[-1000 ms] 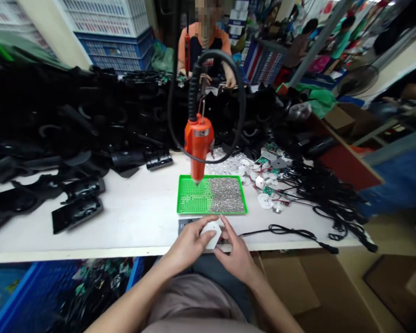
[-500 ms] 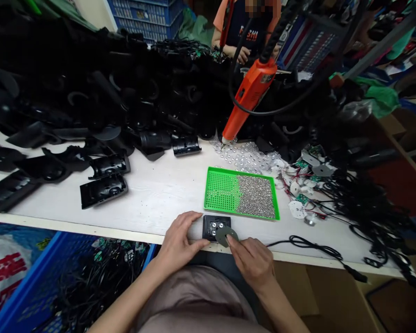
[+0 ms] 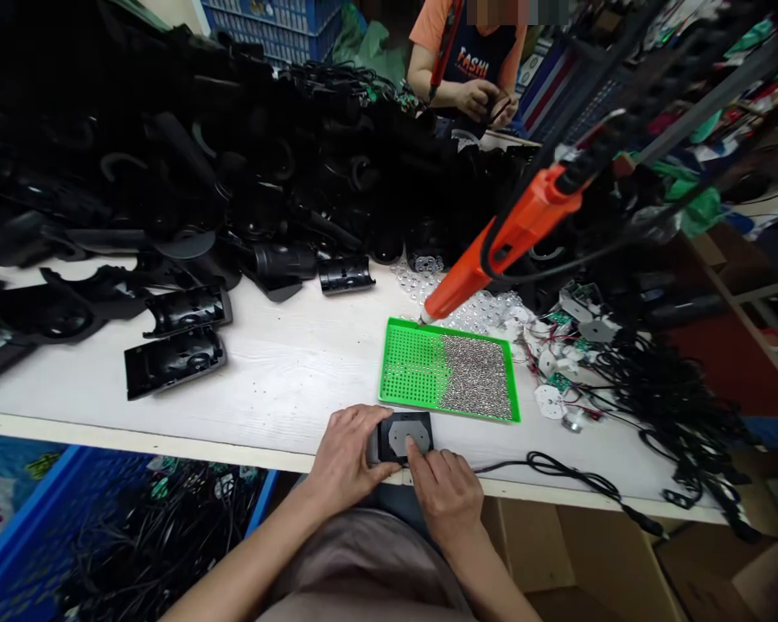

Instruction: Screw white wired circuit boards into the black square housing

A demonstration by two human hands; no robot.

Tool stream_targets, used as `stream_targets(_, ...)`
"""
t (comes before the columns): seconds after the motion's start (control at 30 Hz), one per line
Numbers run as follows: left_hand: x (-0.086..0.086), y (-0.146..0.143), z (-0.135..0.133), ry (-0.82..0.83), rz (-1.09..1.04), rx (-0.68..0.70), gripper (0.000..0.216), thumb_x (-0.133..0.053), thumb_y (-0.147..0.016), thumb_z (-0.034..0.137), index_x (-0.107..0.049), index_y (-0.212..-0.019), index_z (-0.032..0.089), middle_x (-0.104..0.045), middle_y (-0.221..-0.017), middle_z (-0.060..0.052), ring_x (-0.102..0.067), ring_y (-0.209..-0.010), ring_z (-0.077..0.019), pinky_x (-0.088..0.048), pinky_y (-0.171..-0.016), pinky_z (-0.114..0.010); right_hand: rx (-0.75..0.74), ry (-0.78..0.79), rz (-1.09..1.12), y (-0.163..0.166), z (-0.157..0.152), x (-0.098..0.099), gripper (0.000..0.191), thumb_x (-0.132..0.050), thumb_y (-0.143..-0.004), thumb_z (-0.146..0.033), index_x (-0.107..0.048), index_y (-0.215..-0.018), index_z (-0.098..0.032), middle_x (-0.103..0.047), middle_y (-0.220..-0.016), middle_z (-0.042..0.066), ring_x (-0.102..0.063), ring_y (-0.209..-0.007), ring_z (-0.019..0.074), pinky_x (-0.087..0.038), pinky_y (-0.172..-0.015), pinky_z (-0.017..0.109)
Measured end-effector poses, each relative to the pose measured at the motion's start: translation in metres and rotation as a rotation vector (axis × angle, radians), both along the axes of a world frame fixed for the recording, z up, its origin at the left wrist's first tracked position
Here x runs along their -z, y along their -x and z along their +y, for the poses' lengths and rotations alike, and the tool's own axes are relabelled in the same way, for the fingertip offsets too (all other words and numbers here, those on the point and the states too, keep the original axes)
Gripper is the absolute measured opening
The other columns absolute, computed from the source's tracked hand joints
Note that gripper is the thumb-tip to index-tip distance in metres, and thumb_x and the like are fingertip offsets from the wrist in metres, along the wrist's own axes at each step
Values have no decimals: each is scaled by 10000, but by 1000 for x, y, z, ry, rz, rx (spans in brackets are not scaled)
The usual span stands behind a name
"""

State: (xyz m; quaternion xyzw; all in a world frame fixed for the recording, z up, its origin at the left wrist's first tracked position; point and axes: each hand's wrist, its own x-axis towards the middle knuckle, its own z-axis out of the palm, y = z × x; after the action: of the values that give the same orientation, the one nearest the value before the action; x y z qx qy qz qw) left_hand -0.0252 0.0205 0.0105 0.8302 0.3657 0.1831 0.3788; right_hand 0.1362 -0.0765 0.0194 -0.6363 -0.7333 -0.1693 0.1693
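At the table's front edge lies a black rectangular block (image 3: 384,445), with a flat grey octagonal plate (image 3: 400,429) lying on top of it. My left hand (image 3: 345,453) grips the block's left side, fingers at the far corner and thumb at the near edge. The index fingertip of my right hand (image 3: 446,488) presses on the plate, while its other fingers are bent; the right thumb is hidden. Just beyond the block is a green perforated tray (image 3: 410,403) with many small metal screws (image 3: 476,376) heaped in its right part. An orange electric screwdriver (image 3: 493,250) hangs over the tray's far edge.
Black plastic shells (image 3: 181,358) pile up at the left and back. Circuit boards with wires (image 3: 561,380) and black cables (image 3: 661,415) lie at right. Below left stands a blue crate (image 3: 29,553) of cables. A co-worker (image 3: 470,69) sits opposite.
The grey plate, pinched at a tilt by my right hand before, now lies flat on the block, covering its round silver pieces. The hanging screwdriver has swung to a more slanted position.
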Motion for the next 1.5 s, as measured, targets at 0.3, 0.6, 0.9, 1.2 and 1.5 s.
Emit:
stream_targets(0.3, -7, 3, 7, 34, 0, 59, 636, -765, -721, 293, -463, -1279, 250, -588, -1264, -81, -503, -1175, -288, -349, -991, -444, 33, 229, 25, 0, -1, -11, 255, -528, -886, -128, -631, -1117, -159, -593, -645, 43, -498, -637, 218, -321, -685, 391)
stream_targets(0.6, -6, -20, -8, -42, 75, -196, 312, -541, -887, 382, -507, -1153, 221, -623, -1158, -83, -531, -1121, -270, -353, -951, -457, 8, 172, 127, -1, 0, -11, 266, -537, -904, -185, -631, -1151, -152, -618, -667, 29, -543, -656, 189, -410, -719, 376)
stream_targets(0.9, 4, -24, -9, -121, 117, -188, 331, -560, -881, 356, -475, -1170, 220, -617, -1165, -80, -520, -1131, -283, -344, -933, -452, 256, 156, 404, -56, -62, -49, 168, -535, -916, -234, -700, -931, -210, -731, -808, 37, -671, -714, 167, -516, -678, 291)
stream_targets(1.2, 3, -26, -11, -136, 113, -190, 350, -547, -891, 386, -476, -1190, 219, -614, -1179, -80, -518, -1137, -281, -344, -939, -448, 398, 220, 402, -10, -59, -4, 214, -483, -918, -340, -605, -997, -183, -716, -890, 73, -675, -813, 218, -537, -698, 329)
stream_targets(1.5, 0, -26, -14, -131, 107, -196, 332, -555, -892, 336, -481, -1190, 209, -617, -1184, -81, -517, -1148, -266, -338, -940, -436, 37, 171, 404, -44, -29, -24, 399, -473, -894, -133, -546, -1267, -253, -629, -1156, 112, -650, -1020, 202, -559, -821, 317)
